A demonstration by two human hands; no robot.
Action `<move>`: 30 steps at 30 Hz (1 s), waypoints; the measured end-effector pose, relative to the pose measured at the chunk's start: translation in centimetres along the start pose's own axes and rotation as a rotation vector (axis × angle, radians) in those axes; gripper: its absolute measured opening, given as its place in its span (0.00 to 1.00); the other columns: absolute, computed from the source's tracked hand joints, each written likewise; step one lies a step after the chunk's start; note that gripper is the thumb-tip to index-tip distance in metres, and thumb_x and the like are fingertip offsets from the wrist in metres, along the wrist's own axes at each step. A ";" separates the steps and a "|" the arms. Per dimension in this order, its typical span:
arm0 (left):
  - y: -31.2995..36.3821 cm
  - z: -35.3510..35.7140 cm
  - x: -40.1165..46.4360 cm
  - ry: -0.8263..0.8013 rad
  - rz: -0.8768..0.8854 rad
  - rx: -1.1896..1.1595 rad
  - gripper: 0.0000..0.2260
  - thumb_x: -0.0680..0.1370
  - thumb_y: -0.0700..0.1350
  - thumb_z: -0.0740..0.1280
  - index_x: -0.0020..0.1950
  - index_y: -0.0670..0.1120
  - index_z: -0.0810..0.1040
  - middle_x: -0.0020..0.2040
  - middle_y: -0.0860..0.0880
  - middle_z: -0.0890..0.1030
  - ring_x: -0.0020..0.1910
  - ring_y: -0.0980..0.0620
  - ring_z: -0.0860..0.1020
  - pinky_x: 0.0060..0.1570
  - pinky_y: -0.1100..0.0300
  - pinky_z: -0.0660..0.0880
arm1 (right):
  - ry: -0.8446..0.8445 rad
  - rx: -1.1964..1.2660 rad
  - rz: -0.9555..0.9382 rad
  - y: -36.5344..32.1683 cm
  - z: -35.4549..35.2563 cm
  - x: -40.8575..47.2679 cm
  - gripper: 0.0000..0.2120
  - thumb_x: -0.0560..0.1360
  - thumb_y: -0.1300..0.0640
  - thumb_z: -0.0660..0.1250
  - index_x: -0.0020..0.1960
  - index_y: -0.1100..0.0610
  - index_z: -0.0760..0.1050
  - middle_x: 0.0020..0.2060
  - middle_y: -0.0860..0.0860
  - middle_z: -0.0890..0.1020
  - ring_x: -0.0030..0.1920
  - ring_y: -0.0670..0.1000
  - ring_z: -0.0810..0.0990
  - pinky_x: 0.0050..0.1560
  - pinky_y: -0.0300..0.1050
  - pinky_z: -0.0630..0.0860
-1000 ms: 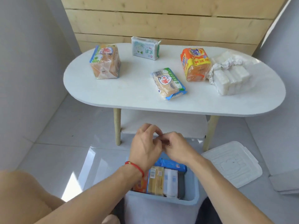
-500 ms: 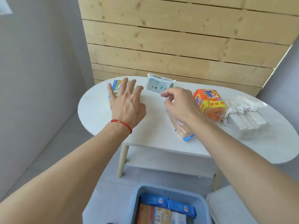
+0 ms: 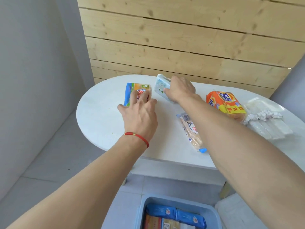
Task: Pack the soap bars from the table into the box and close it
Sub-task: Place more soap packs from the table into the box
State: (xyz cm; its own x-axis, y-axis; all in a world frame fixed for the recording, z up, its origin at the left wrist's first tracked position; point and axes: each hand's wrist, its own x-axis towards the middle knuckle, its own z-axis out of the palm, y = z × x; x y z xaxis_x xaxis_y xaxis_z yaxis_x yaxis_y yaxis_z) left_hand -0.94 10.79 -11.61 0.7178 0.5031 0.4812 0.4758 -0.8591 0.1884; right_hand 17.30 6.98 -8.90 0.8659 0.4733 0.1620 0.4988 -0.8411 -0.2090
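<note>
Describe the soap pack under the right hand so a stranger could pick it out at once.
Start at the white oval table in front of the wood-plank wall. At its far edge, nearest the wall, the right hand covers a pale white-and-mint soap pack with small green marks. It is the only pale, mint-tinted pack: the pack to its left is blue-edged, and the Tide pack to its right is bright orange.

- The box (image 3: 178,199) is cut off by the bottom edge; only its far rim and some of the packs inside show.
- The lid (image 3: 234,210) at the lower right is cut off too and partly hidden by the right forearm.
- The right hand (image 3: 179,90) covers much of the pale green soap pack (image 3: 160,85), so its grip cannot be told.
- The left hand's (image 3: 140,114) fingertips (image 3: 143,96) hide part of the blue-edged pack (image 3: 135,90).
- The right forearm hides the near side of the flat soap pack (image 3: 189,128).
- The print on the packs is too small to read.
</note>
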 end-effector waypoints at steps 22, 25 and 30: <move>7.7 -4.9 -18.7 -0.542 0.916 -0.456 0.12 0.67 0.35 0.58 0.45 0.45 0.76 0.41 0.45 0.79 0.41 0.40 0.77 0.35 0.49 0.75 | -0.630 0.505 0.113 16.3 -7.5 -30.9 0.20 0.63 0.40 0.71 0.46 0.51 0.74 0.35 0.48 0.85 0.32 0.49 0.84 0.25 0.44 0.74; 7.5 0.3 -22.7 -0.936 0.867 -0.128 0.18 0.71 0.36 0.61 0.58 0.49 0.76 0.54 0.46 0.80 0.53 0.40 0.77 0.47 0.50 0.74 | -0.788 0.284 0.204 17.6 -0.9 -33.8 0.15 0.66 0.44 0.69 0.46 0.54 0.76 0.38 0.52 0.84 0.36 0.54 0.87 0.26 0.45 0.79; 2.5 7.3 -29.7 -1.041 0.346 0.238 0.19 0.78 0.49 0.61 0.70 0.53 0.70 0.70 0.46 0.69 0.71 0.44 0.62 0.69 0.39 0.62 | -0.708 0.016 0.336 18.9 8.6 -38.2 0.22 0.70 0.41 0.69 0.55 0.54 0.72 0.43 0.49 0.79 0.42 0.53 0.83 0.37 0.48 0.79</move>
State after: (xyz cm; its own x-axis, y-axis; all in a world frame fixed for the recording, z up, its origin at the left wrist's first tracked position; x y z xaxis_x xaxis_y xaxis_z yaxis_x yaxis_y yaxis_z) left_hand -17.37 -5.61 -31.67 0.8523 0.1698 -0.4947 0.1738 -0.9840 -0.0384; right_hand -6.03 -24.80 -27.32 0.7857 0.2532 -0.5644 0.2019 -0.9674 -0.1530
